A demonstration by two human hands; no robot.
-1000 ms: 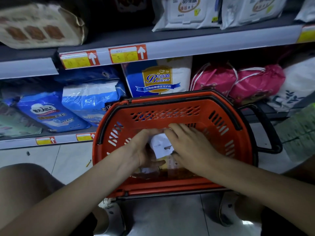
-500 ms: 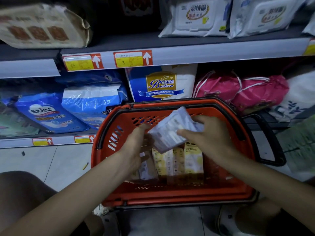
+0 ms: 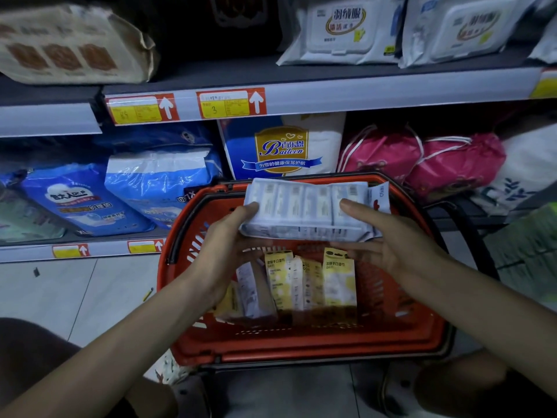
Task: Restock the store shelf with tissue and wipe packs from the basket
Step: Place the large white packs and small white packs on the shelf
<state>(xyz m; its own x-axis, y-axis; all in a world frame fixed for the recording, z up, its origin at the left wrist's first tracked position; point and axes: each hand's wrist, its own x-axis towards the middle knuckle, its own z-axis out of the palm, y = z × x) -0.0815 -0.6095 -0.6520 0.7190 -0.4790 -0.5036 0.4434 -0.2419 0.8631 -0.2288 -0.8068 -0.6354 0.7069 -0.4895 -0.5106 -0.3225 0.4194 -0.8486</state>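
Head view, looking down at a red plastic shopping basket with slotted walls and a black rim [image 3: 301, 348] standing on the pale tiled floor [image 3: 75, 291] before a grey metal store shelf [image 3: 331, 92]. Both bare hands hold a long white-and-blue multipack of pocket tissues in clear wrap [image 3: 307, 211] level above the far half of the basket, just in front of its far rim. The left hand [image 3: 223, 254] grips the pack's left end, thumb on top and fingers [image 3: 256, 245] curled beneath; the right hand [image 3: 394, 245] grips the right end in the same way, thumb on the upper face and fingers under the lower edge. Both sets of fingers are thus clenched on the pack, which touches nothing else.

Inside the basket, below the lifted pack, stand several upright yellow-and-white wipe packs with black printed text [image 3: 337, 279], side by side, and a paler pack leaning at their left [image 3: 250, 288].

The lower shelf level carries blue-and-white bagged packs [image 3: 78, 197] at left, a white-and-blue bag with a gold crest [image 3: 280, 149] at centre, and pink drawstring bags [image 3: 422, 161] at right. The upper level carries white lidded wet-wipe packs [image 3: 343, 28] at right and a beige wrapped pack with brown squares [image 3: 69, 46] at left. Red-and-yellow price tags with white arrows [image 3: 230, 103] sit on the shelf edge.
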